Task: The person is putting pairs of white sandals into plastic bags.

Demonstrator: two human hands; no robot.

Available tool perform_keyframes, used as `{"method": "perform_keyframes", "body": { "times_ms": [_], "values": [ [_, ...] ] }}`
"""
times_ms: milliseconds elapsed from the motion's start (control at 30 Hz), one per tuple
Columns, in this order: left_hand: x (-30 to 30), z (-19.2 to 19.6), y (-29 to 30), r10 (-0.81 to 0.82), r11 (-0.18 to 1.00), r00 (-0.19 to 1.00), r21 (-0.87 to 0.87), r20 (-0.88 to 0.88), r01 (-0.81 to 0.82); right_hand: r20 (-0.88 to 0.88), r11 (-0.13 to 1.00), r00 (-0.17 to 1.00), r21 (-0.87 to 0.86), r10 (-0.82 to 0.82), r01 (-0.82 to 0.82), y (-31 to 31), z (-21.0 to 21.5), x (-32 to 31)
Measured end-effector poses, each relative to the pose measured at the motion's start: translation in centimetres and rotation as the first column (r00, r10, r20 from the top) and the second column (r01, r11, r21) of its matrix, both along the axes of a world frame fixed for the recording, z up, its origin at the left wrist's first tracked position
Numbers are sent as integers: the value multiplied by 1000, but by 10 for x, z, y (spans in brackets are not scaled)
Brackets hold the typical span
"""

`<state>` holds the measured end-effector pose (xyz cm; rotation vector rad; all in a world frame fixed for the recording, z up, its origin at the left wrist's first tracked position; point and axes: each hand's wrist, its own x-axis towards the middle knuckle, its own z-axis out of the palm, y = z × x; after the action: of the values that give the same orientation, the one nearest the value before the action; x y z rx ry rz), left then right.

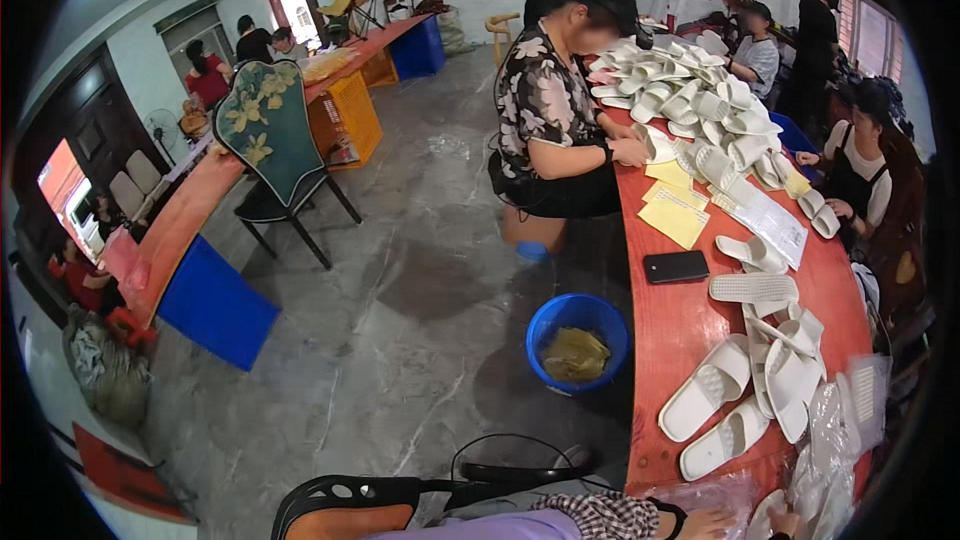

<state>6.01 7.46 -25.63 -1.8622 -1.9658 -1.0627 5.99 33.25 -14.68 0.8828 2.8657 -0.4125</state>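
Observation:
My left hand [712, 523] shows at the bottom edge, past a checked cuff and a lilac sleeve. It lies at the near end of the red table [672, 340], touching crumpled clear plastic bags [838, 422]. Only a sliver of my right hand [784, 521] is visible, beside a white slipper [764, 517] cut off by the frame. I cannot make out what either hand holds. Several loose white slippers [706, 388] lie just beyond my hands.
A person in a floral top [548, 110] works at a big slipper pile [700, 100]; others sit across the table. Yellow papers [674, 217] and a black phone [676, 266] lie mid-table. On the floor to the left stand a blue bucket [578, 340] and a black chair [345, 498].

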Motion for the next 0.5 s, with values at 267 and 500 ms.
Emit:
{"method": "perform_keyframes", "body": {
  "times_ms": [267, 500],
  "values": [
    [-7, 49, -33, 13, 967, 980, 248, 197, -62, -51, 928, 929, -56, 366, -369, -29, 21, -57],
    [-37, 53, -56, -89, 993, 883, 105, 460, 45, -109, 799, 802, -75, 588, -596, -54, 74, -99]
  ]
}}
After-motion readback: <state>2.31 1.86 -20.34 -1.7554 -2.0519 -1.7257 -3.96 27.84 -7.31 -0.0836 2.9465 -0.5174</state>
